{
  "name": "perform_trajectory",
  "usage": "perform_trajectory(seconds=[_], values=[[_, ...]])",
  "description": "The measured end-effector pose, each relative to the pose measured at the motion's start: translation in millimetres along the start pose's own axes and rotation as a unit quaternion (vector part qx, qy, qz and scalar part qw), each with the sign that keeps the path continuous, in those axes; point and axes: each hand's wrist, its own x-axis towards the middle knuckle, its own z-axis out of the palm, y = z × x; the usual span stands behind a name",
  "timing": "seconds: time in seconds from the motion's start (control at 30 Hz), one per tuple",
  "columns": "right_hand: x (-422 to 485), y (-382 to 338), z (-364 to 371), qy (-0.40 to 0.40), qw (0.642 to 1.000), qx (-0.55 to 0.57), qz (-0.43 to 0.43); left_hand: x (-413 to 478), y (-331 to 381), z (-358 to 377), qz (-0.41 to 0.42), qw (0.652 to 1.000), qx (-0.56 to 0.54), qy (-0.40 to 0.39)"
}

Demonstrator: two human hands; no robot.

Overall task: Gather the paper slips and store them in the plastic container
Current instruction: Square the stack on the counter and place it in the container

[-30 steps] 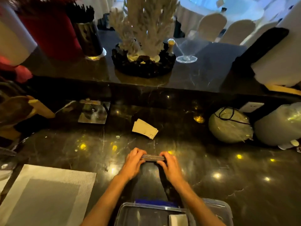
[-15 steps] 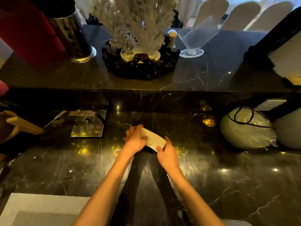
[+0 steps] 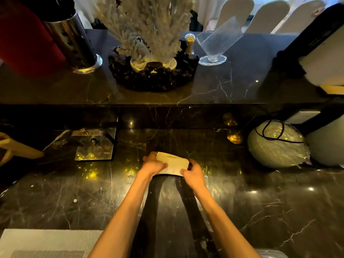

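Since the earlier frames, both hands have been carried away from the body to the far part of the lower counter, and the loose slips that lay there alone have been closed in between them. Paper slips (image 3: 173, 163) are now seen as one pale bundle on the dark marble counter (image 3: 242, 211). By the left hand (image 3: 153, 165) the bundle's left end is covered, fingers curled over it; by the right hand (image 3: 192, 173) the near right corner is pinched between thumb and fingers. Neither hand is spread flat. Whether the bundle is lifted or resting on the stone cannot be told.

Only a sliver of what may be the plastic container (image 3: 270, 253) is caught at the bottom edge, near the body and well apart from the bundle.

Risk is judged to lie in the carry back: the edges look uneven, so slips could be fanned out and dropped if only one corner is gripped. On polished stone, strays could also be slid away rather than picked up
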Motion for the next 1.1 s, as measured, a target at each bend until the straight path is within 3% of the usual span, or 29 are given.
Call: perform_trajectory(seconds=[0.1,0.23,0.3,0.47,0.67,0.9,1.1], values=[[0,7,-17,-0.01,0.998,0.052,-0.028,-15,-6,18,0.069,0.996,-0.036,0.036],[3,9,-32,0.064,0.988,0.049,-0.129,-28,-4,43,0.236,0.962,-0.079,0.11],[6,11,-33,0.091,0.977,0.016,-0.19,-25,-5,53,0.28,0.947,-0.087,0.129],[14,34,-26,0.11,0.97,-0.01,-0.216,-15,-20,71,0.333,0.927,-0.065,0.156],[28,54,-8,0.159,0.917,-0.21,-0.299,-2,-26,84,0.323,0.933,-0.005,0.158],[21,54,-11,0.127,0.928,-0.152,-0.316,-4,-33,85,0.365,0.914,-0.006,0.175],[22,56,-8,0.109,0.927,-0.161,-0.321,2,-34,85,0.36,0.919,0.001,0.162]])
